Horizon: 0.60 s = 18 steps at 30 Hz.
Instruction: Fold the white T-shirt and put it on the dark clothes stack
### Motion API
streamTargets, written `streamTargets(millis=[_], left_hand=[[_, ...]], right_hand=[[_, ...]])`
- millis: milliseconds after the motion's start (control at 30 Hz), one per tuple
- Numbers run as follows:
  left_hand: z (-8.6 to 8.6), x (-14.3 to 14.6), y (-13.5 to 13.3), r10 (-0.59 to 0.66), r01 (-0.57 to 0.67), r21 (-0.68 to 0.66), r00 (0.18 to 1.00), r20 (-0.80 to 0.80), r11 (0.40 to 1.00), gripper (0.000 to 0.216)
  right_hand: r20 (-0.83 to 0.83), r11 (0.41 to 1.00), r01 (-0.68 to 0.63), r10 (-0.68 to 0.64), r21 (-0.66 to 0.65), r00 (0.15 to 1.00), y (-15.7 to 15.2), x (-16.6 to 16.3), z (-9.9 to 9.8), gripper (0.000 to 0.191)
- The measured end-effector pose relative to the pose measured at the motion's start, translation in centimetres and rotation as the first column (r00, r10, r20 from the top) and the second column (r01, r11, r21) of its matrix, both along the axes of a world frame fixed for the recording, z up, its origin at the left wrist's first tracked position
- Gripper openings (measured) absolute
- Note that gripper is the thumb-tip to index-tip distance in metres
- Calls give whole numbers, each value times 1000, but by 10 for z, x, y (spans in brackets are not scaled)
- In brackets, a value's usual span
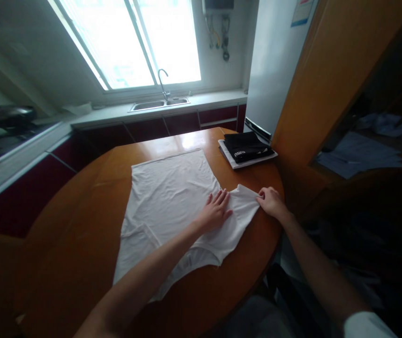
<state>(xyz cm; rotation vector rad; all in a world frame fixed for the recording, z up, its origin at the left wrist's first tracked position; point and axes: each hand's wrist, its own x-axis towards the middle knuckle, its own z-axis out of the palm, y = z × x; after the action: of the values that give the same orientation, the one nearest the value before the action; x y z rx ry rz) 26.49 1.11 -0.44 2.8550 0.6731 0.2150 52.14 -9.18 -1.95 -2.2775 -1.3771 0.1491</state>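
Observation:
A white T-shirt (169,188) lies spread on the wooden table, its hem toward the window and its neckline toward me. My left hand (215,211) rests flat on the shirt near the base of the right-hand sleeve, fingers spread. At the sleeve's outer end, my right hand (271,201) pinches the cuff edge between thumb and fingers. The sleeve is stretched out between the two hands. My left forearm hides part of the shirt's lower left side. Light wrinkles run across the cloth.
The round wooden table (81,202) carries a stack of folded clothes (246,148), black on top of white, at its far right. Behind are a counter with a sink (158,104) and a faucet (163,82). A fridge (269,61) stands beyond the stack; a pan (9,115) sits at left.

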Motion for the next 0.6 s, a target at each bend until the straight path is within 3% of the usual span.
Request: streamTargets(millis=[133,233,333,467,600], left_hand=[[-9,-2,-1,-12,12,28,1000,-24,1000,71],[-11,-6,-2,36,-37,57,999,32,998,75],[-12,-6,-2,64,-66,55,997,38,996,74],[-12,-4,-2,63,-66,60,997,39,996,73],[-13,-4,-3,50,-51,49,999,15,998,74]], right_hand=[[-175,998,33,-22,60,984,0,0,7,8],[-361,979,134,-69,156,930,0,3,15,10],[-605,948,243,-71,207,793,0,3,18,9],[-832,924,348,-64,159,551,1,-1,11,11],[-863,900,378,-3,218,506,0,-4,-1,16]])
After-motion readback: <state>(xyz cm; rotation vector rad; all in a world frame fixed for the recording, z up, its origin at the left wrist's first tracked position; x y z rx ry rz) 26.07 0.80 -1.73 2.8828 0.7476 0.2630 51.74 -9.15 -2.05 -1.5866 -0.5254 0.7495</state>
